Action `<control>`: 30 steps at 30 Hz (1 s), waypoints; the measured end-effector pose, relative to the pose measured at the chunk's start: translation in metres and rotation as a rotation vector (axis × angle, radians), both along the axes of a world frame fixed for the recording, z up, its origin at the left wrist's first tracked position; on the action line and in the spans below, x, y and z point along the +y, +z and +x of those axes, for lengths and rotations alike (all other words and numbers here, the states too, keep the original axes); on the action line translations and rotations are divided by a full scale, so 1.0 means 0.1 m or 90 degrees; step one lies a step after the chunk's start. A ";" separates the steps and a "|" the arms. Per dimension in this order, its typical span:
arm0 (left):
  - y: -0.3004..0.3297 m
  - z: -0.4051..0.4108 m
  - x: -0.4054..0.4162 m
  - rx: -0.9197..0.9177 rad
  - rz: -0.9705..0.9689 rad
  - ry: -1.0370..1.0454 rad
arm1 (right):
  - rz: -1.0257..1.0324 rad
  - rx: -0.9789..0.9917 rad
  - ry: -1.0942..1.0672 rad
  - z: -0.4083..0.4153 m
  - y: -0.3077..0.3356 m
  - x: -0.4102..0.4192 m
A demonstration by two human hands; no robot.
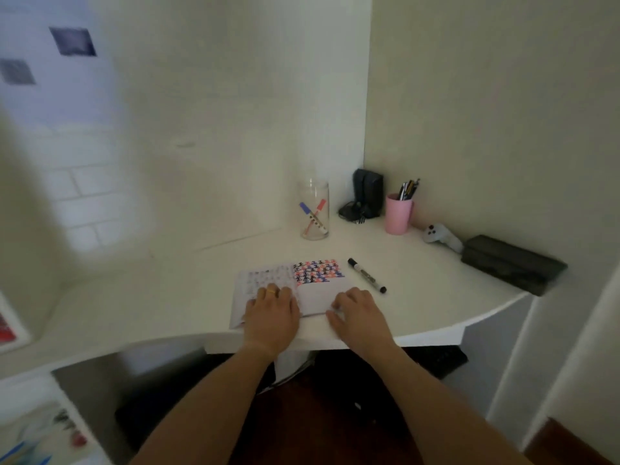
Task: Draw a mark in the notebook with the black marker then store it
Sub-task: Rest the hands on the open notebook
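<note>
An open notebook lies on the white desk, its right page filled at the top with rows of black, red and blue marks. My left hand, with a ring on it, presses flat on the left page. My right hand rests on the lower right page with fingers slightly curled. The black marker lies capped on the desk just right of the notebook, untouched. Behind the notebook stands a clear glass jar holding a blue and a red marker.
A pink cup of pens stands in the back corner beside a black device with cables. A white controller and a long dark case lie along the right wall. The desk's curved front edge runs under my wrists.
</note>
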State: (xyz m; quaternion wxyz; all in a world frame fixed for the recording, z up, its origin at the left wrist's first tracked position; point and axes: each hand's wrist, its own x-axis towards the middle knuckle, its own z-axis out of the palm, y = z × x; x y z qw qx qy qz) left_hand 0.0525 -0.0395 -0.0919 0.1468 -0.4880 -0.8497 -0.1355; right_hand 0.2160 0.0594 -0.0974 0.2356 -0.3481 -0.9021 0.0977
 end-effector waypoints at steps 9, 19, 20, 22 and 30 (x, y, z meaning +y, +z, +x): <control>0.03 -0.07 -0.17 0.020 -0.100 -0.101 | -0.008 -0.122 -0.038 -0.12 0.22 0.17; 0.04 -0.78 0.67 -0.084 -0.145 -0.212 | 0.101 -0.213 -0.150 -0.28 0.12 0.99; 0.03 -0.84 0.76 -0.093 -0.167 -0.219 | 0.109 -0.237 -0.143 -0.32 0.10 1.02; 0.04 -0.93 0.91 -0.108 -0.197 -0.220 | 0.109 -0.223 -0.128 -0.40 0.11 1.07; 0.22 -1.25 1.33 -0.053 -0.221 -0.208 | 0.001 0.216 -0.007 -1.13 0.44 1.42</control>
